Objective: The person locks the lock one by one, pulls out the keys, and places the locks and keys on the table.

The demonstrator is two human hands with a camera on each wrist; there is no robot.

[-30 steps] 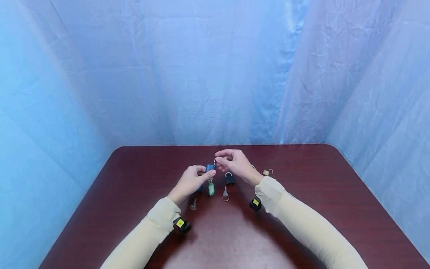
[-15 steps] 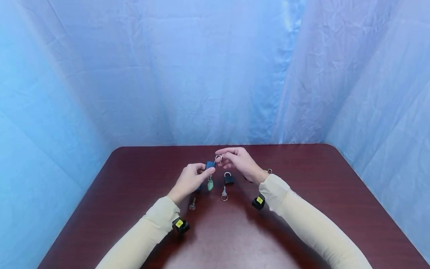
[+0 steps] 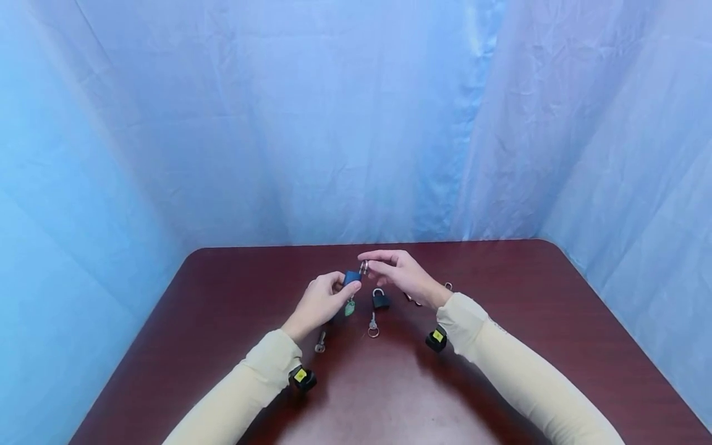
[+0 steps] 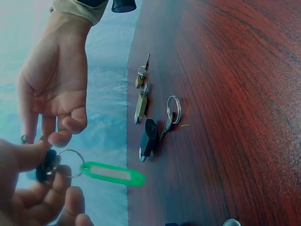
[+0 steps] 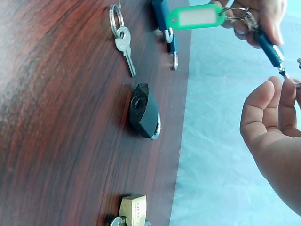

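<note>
My left hand (image 3: 340, 287) grips a small blue padlock (image 3: 350, 277) just above the table. A key ring with a green tag (image 3: 349, 307) hangs from its underside. The right hand (image 3: 374, 267) pinches the lock's silver shackle (image 3: 364, 267) between thumb and forefinger. In the left wrist view my left fingers (image 4: 28, 155) curl round the padlock (image 4: 44, 167), and the green tag (image 4: 113, 173) sticks out sideways. The right wrist view shows the padlock (image 5: 268, 44) above my right fingertips (image 5: 282, 94).
On the dark red table (image 3: 500, 321) lie a black padlock (image 3: 380, 299), a ringed key (image 3: 372, 326), another key (image 3: 319, 341) and a brass padlock (image 5: 131, 209). A second blue padlock (image 5: 162, 14) lies near my left hand. Blue sheeting hangs all round.
The right wrist has drifted right and slightly toward me while its fingers stay on the shackle. The left hand keeps the blue padlock in nearly the same spot.
</note>
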